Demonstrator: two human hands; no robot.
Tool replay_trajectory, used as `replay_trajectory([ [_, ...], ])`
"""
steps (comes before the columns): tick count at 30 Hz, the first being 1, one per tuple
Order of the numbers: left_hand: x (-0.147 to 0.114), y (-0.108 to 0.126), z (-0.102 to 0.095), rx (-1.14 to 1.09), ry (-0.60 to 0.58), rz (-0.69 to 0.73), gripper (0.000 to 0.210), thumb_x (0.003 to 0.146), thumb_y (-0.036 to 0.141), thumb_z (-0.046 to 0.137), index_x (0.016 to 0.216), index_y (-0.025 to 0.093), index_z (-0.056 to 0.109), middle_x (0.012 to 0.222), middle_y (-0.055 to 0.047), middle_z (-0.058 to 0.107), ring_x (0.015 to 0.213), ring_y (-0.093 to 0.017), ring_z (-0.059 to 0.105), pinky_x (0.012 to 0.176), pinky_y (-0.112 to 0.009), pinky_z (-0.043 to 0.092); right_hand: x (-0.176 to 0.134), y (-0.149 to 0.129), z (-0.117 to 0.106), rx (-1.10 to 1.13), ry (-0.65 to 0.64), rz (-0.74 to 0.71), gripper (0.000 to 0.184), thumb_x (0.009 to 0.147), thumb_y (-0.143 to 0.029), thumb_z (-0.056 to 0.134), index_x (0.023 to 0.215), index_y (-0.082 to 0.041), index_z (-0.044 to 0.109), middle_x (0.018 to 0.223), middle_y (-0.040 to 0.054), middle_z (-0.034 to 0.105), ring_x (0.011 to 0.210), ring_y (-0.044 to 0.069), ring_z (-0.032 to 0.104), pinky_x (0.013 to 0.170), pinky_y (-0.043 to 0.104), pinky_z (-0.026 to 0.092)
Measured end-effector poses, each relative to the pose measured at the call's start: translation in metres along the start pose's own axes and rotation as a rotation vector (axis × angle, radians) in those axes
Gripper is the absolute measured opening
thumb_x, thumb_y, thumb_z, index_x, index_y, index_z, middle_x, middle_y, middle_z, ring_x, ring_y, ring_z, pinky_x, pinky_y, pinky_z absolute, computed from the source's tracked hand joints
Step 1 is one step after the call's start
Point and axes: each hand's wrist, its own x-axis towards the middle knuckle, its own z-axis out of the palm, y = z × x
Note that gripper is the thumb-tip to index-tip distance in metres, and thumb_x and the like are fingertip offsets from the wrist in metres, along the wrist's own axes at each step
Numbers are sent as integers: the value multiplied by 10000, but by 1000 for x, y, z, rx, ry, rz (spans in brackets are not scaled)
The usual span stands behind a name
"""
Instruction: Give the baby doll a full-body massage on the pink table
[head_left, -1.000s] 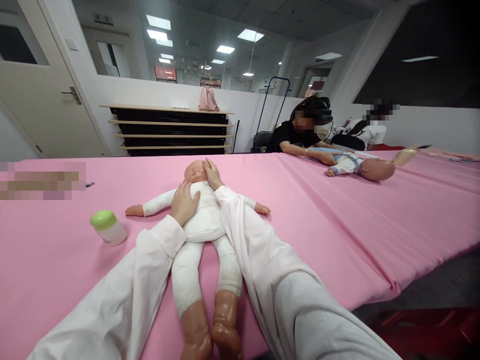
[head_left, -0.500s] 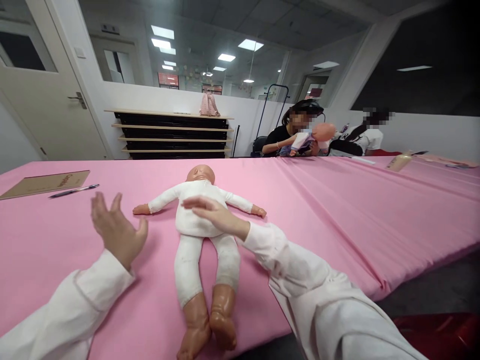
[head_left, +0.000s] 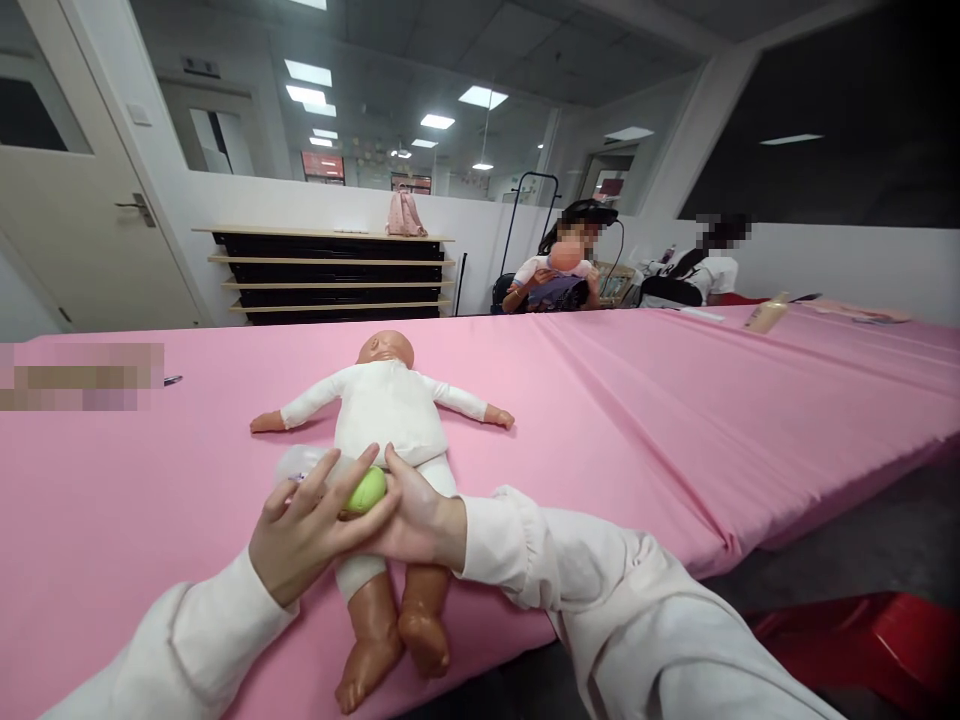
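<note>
A baby doll (head_left: 390, 405) in a white cloth body lies on the pink-covered table (head_left: 585, 450), arms spread and head away from me. Over its lower body I hold a clear bottle (head_left: 300, 460) with a rounded green cap (head_left: 367, 490); its exact kind is partly hidden. My left hand (head_left: 315, 520) wraps over the bottle from the left, fingers bent. Cupped against the cap end from the right is my right hand (head_left: 420, 515), its thumb up beside the green cap and its other fingers mostly covered by my left hand.
A pen (head_left: 173, 380) and a blurred-out flat item (head_left: 82, 377) lie at the left. Towards the far right stands a tilted beige bottle (head_left: 766, 313). Across the table a person (head_left: 555, 280) holds another doll; a second person sits farther right. A red stool (head_left: 862, 640) is below the right edge.
Both hands, empty and apart before, have come together low over the doll, with the green-capped bottle now between them. The view has shifted slightly. The person across has turned their doll.
</note>
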Motion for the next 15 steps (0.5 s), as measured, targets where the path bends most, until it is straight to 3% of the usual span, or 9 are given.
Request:
replay_trajectory([
  [2,0,4,-1,-25,-13,8,210,789,327,513,964,394,609,1168,63,586,1164,-231,471,998,-447,264,-2,-1,2,-29,17,36,775,852,-620,4,1184,-120,495,1067,125,578,954,196,581,969,397,342],
  [4,2,1,-1,-12,49,-14,224,766,325,530,972,360,610,1196,42,569,1170,-246,457,1002,-451,258,-3,-2,3,-41,20,39,720,871,-592,37,1213,-124,465,1076,129,571,952,202,586,966,409,337],
  [8,7,-27,1,-51,306,-264,493,736,383,529,1206,257,456,1283,-60,486,1154,-252,458,980,-421,340,-7,-3,5,-37,56,-15,577,898,-485,246,1336,-114,299,1226,150,487,1066,171,545,1020,371,296],
  [10,8,-46,5,-125,310,-387,628,716,429,526,1284,224,352,1280,-80,473,1127,-241,482,943,-393,400,-12,-4,8,-44,31,-38,593,898,-466,274,1380,-126,220,1335,139,400,1169,158,476,1062,370,244],
  [13,6,-58,10,-37,257,-520,724,693,470,547,1328,238,288,1285,-94,460,1142,-290,473,935,-470,404,-17,-10,12,-79,-11,-70,593,903,-465,230,1387,-123,217,1404,126,324,1252,157,398,1087,381,213],
  [15,2,-47,11,104,363,-476,808,724,473,537,1399,259,146,1401,-112,316,1261,-323,348,996,-539,323,-16,-12,11,-129,-25,-140,591,899,-481,205,1371,-130,263,1409,115,325,1268,153,383,1083,386,236],
])
